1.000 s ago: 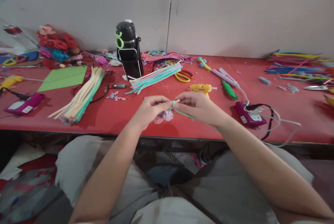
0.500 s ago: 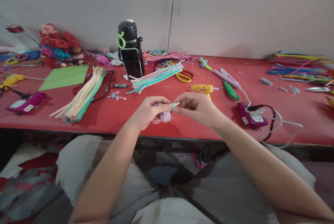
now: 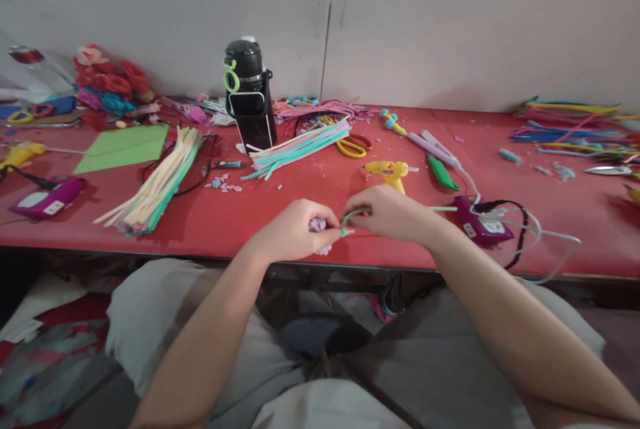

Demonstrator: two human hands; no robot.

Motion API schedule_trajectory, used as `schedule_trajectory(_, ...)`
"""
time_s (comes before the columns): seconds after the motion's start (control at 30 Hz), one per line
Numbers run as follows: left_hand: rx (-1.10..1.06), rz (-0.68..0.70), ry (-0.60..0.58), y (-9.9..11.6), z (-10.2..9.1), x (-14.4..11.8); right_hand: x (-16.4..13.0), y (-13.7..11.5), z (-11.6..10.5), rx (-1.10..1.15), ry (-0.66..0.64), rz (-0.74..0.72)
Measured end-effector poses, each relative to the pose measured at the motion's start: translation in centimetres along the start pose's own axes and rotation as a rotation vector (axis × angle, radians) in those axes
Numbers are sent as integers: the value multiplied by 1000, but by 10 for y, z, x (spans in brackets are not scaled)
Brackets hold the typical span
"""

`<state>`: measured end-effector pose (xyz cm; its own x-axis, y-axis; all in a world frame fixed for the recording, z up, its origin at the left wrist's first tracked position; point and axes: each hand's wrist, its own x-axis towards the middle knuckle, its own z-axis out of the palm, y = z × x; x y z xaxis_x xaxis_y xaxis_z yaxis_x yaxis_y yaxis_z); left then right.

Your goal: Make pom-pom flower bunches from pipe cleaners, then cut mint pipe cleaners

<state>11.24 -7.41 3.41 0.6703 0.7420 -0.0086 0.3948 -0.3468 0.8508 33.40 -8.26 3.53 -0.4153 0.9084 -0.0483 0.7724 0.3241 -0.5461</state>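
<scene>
My left hand (image 3: 295,232) is closed around a small lilac fuzzy flower (image 3: 319,225) near the front edge of the red table (image 3: 210,215). My right hand (image 3: 390,212) pinches a mint-green pipe cleaner (image 3: 350,217) that bends in a loop at the flower and runs out to the right past my wrist. The two hands touch at the fingertips. Most of the flower is hidden inside my left fingers.
A yellow glue gun (image 3: 387,170) lies just behind my right hand. A purple power block with cables (image 3: 483,223) sits to the right. Bundles of pipe cleaners (image 3: 155,185), yellow scissors (image 3: 350,145) and a black bottle (image 3: 250,105) stand farther back. My knees are below the table edge.
Both hands dropped toward the table's front edge. The green pipe cleaner, earlier straight between my fingertips, is now bent into a loop at the flower with its tail pointing right.
</scene>
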Motion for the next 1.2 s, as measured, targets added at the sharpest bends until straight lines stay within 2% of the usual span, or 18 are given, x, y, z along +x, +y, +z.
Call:
schedule_trajectory(0.1, 192, 12, 51, 0, 8, -1, -3, -10, 0, -62, 21, 25)
schedule_trajectory(0.23, 284, -12, 122, -3, 11, 2, -6, -20, -1, 81, 0, -64)
schedule_trajectory(0.53, -13, -27, 309, -14, 0, 10, -5, -22, 10, 322, 190, -78)
schedule_trajectory(0.63, -66, -12, 357, -16, -2, 10, -6, -24, 7, 358, 260, -96)
schedule_trajectory(0.73, -99, 6, 352, -14, -5, 9, -6, -24, 0, 374, 357, -71)
schedule_trajectory(0.97, -192, 12, 241, -7, -11, 4, -2, -11, -1, 152, 469, -20)
schedule_trajectory(1.07, -107, 36, 276, -11, -15, 4, -1, -5, -1, -18, 482, 19)
schedule_trajectory(1.2, 81, 65, 395, -20, -22, 2, -3, 5, -4, -203, 495, 118)
